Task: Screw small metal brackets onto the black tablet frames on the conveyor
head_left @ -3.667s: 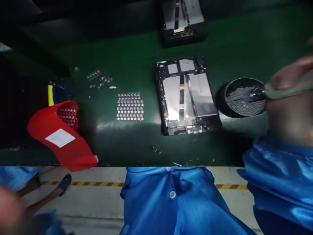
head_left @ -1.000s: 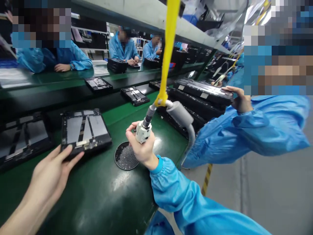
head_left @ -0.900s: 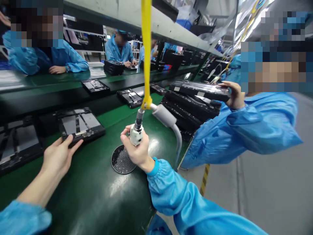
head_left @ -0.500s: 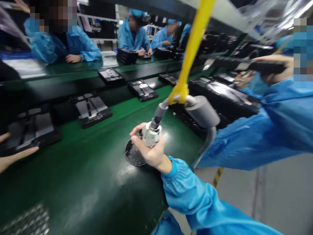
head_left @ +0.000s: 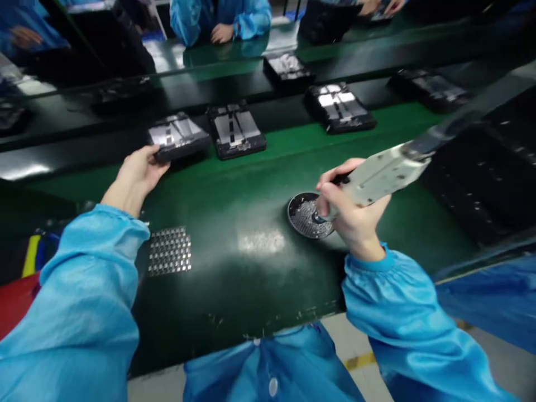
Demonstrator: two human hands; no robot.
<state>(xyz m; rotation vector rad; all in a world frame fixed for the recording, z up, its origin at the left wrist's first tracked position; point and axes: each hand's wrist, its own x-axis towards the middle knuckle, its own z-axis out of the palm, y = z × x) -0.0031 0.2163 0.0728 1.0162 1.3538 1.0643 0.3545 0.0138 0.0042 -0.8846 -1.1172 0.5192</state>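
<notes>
A long green conveyor belt [head_left: 251,234] runs across a factory line, with more blue-sleeved workers' hands resting on the far bench at the top. Starting at the left edge: a red plastic bin [head_left: 14,298] pokes in at the corner with a yellow strip beside it, and just inboard lies a flat grid sheet of small silvery parts [head_left: 170,250], untouched on the belt. Above that, the left hand [head_left: 136,176] is stretched out, fingers closed on the near corner of an open black tablet chassis with silver plates inside [head_left: 178,135]; the unit sits at the far edge of the belt, not yet drawn to the working spot in front of the blue coat. Right beside it sits a second open black tablet chassis [head_left: 237,129], untouched, and two more open units lie farther right. Moving on: the right hand [head_left: 354,215] is wrapped tight around a pale grey electric screwdriver [head_left: 379,173], its tip down in the round black perforated screw dish [head_left: 307,216], which rests on the belt just under the hand. Whether a screw is on the bit, I can't tell. My read: early going, with unit fetched but not placed and no fastening begun.
</notes>
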